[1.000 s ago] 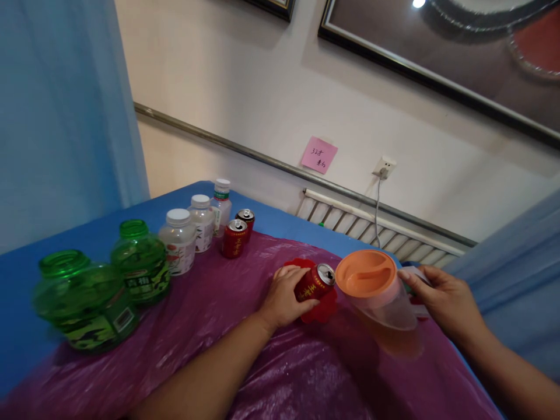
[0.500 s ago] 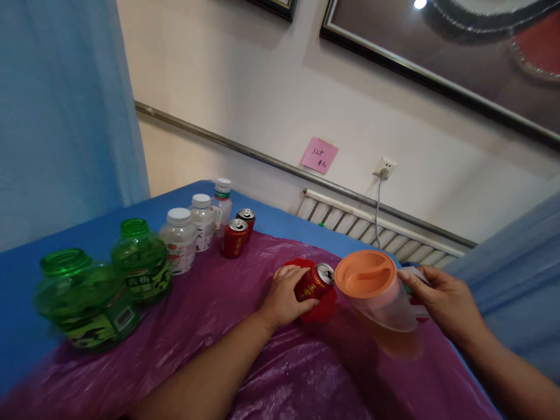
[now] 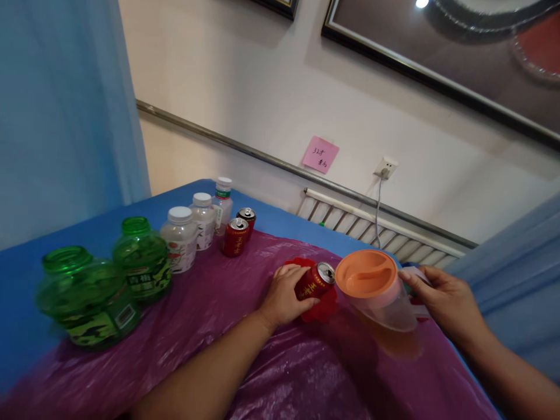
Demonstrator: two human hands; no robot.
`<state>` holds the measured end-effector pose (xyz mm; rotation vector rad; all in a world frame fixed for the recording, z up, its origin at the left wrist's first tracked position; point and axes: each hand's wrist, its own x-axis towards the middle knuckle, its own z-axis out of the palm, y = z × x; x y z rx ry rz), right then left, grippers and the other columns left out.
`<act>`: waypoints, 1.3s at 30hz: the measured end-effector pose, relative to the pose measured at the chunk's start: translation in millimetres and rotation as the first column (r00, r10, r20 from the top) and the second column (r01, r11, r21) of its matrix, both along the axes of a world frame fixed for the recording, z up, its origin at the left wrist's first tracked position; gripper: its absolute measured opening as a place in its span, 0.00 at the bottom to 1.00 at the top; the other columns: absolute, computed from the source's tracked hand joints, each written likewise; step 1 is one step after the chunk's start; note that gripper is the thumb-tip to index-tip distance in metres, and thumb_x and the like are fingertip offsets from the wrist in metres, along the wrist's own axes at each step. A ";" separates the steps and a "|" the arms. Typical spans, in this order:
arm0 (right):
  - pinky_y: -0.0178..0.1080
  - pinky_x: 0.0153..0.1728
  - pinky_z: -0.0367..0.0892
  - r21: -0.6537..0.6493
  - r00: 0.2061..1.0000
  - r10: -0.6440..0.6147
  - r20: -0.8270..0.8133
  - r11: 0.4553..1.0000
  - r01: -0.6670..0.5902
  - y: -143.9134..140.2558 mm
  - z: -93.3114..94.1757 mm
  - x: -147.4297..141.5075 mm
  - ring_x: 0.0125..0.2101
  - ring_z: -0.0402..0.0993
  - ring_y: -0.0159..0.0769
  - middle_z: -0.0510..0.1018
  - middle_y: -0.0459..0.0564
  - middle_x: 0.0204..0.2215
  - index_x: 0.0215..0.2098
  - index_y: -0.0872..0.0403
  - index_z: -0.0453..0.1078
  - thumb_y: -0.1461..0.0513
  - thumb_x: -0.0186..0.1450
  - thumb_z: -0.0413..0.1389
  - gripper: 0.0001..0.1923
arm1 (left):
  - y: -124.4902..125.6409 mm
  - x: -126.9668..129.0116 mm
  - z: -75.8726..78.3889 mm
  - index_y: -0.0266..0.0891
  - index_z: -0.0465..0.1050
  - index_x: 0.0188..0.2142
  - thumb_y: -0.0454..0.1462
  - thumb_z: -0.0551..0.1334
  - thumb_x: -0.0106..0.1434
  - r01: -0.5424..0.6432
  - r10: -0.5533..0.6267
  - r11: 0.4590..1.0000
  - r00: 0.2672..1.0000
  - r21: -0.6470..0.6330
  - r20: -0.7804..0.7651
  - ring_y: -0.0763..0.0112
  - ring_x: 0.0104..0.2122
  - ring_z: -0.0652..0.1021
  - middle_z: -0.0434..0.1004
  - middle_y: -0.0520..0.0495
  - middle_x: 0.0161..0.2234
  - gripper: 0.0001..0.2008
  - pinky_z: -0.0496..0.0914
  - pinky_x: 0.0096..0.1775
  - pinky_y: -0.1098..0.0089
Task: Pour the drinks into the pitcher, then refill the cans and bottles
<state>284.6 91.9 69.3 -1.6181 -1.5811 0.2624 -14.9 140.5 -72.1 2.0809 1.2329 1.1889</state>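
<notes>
Left hand point(image 3: 282, 294) tilts red can point(image 3: 314, 282) toward pitcher point(image 3: 376, 290)

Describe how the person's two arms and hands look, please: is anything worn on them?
Both forearms are bare as far as the view shows, with no sleeves. The left hand and the right hand wear no gloves. No watch, bracelet or ring is visible.
</notes>
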 end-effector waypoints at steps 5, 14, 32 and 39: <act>0.34 0.20 0.64 -0.055 0.999 -0.013 -0.041 0.998 0.010 0.9 -0.9 1.2 0.21 0.67 0.33 0.73 0.45 0.19 0.23 0.54 0.74 0.43 0.58 0.64 0.23 | 0.2 -0.2 -0.9 0.47 0.74 0.55 0.44 0.76 0.48 -0.007 0.007 1.000 1.000 0.002 0.004 0.47 0.56 0.73 0.78 0.44 0.54 0.34 0.64 0.60 0.49; 0.33 0.18 0.62 -0.056 0.998 -0.013 -0.058 0.998 0.009 1.9 -1.1 -0.1 0.20 0.67 0.33 0.74 0.45 0.19 0.24 0.53 0.74 0.44 0.57 0.64 0.22 | -0.3 0.1 0.1 0.45 0.74 0.55 0.43 0.77 0.47 -0.004 0.004 1.000 1.000 -0.001 0.002 0.48 0.56 0.73 0.79 0.43 0.54 0.34 0.64 0.61 0.50; 0.33 0.18 0.62 -0.048 0.998 -0.006 -0.060 0.999 0.003 2.4 -1.8 -1.1 0.19 0.67 0.33 0.73 0.45 0.18 0.22 0.53 0.73 0.43 0.58 0.64 0.23 | -0.4 0.6 0.0 0.45 0.74 0.55 0.43 0.77 0.48 -0.001 0.001 1.000 1.000 -0.001 0.004 0.48 0.56 0.73 0.79 0.43 0.54 0.34 0.63 0.60 0.50; 0.33 0.19 0.62 -0.051 0.999 -0.014 -0.047 0.999 0.012 1.9 -2.2 0.9 0.20 0.67 0.33 0.73 0.45 0.19 0.23 0.53 0.73 0.43 0.58 0.64 0.23 | 0.1 0.6 -0.2 0.46 0.75 0.54 0.43 0.77 0.48 -0.005 0.005 1.000 1.000 0.004 0.002 0.49 0.56 0.74 0.79 0.44 0.54 0.33 0.63 0.61 0.50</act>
